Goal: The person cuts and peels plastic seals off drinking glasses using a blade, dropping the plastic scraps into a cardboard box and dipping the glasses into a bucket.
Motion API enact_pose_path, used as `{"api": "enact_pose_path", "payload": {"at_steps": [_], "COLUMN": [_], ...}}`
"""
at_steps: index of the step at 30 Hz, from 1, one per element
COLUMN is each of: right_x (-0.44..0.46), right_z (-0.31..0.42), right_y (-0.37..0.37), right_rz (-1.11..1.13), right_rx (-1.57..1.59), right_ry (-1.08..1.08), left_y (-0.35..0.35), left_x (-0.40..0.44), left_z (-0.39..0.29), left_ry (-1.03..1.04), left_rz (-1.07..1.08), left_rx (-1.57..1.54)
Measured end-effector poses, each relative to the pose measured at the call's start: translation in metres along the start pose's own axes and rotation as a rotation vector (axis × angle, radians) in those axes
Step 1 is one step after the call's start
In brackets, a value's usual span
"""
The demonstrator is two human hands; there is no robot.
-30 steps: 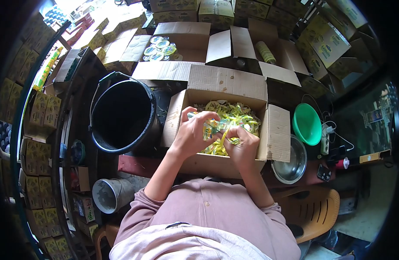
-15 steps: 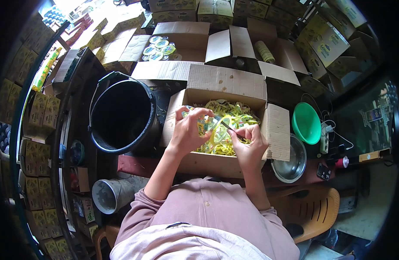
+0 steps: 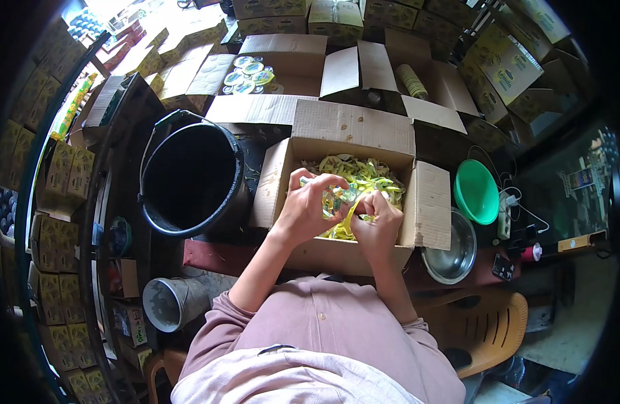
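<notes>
Clear, printed plastic (image 3: 344, 195) sits between the thumb and curled fingers of the left hand (image 3: 306, 209), pinched there, its near side partly covered. From its right side a yellow strip (image 3: 349, 221) hangs just beside the right hand (image 3: 378, 223), whose fingers are drawn together; what they pinch is hidden. Both hands are above an open cardboard box (image 3: 353, 128), over tangled yellow-green strips (image 3: 370, 170). Farther out, a black bucket (image 3: 238, 192) is left of the box, and a green bowl (image 3: 476, 192) and metal bowl (image 3: 451, 252) right.
</notes>
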State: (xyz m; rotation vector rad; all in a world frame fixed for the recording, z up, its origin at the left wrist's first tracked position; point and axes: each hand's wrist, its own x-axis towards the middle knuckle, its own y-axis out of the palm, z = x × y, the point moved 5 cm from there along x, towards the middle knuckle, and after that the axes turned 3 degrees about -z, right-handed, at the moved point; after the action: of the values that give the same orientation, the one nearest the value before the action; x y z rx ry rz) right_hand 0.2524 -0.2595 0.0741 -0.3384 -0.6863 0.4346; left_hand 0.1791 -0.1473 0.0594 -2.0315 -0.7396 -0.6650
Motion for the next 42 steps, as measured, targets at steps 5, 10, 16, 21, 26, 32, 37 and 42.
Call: {"api": "enact_pose_path", "payload": {"at_steps": [5,10,16,21,26,32,37,42], "right_x": [0.0,-0.001,0.002,0.001,0.001,0.0,-0.003,-0.004], "right_z": [-0.006,-0.007,-0.001,-0.007,-0.007,-0.007,-0.003,0.001], "right_y": [-0.003,-0.01,-0.004,-0.003,-0.007,-0.021,-0.033,-0.039], "right_rz": [-0.05,0.002,0.079,0.043,0.056,0.063,0.03,-0.013], "right_rx": [-0.01,0.033,-0.065,-0.006,-0.095,-0.143,-0.202,-0.19], "right_ry": [0.016,0.099,0.014,0.064,0.09,0.119,0.078,0.084], "left_y": [0.0,0.0,0.006,0.006,0.01,0.011,0.007,0.002], "left_x": [0.002,0.002,0.002,0.003,0.0,-0.004,-0.003,-0.001], "left_z": [-0.003,0.001,-0.005,-0.005,0.0,0.014,0.024,0.028], "left_ry": [0.027,-0.007,0.035,0.031,0.037,-0.023,-0.077,-0.127], "left_rz": [-0.015,0.06,0.025,0.029,0.058,0.098,0.111,0.12], "left_rx": [0.005,0.044,0.027,0.014,0.027,0.102,0.13,0.182]}}
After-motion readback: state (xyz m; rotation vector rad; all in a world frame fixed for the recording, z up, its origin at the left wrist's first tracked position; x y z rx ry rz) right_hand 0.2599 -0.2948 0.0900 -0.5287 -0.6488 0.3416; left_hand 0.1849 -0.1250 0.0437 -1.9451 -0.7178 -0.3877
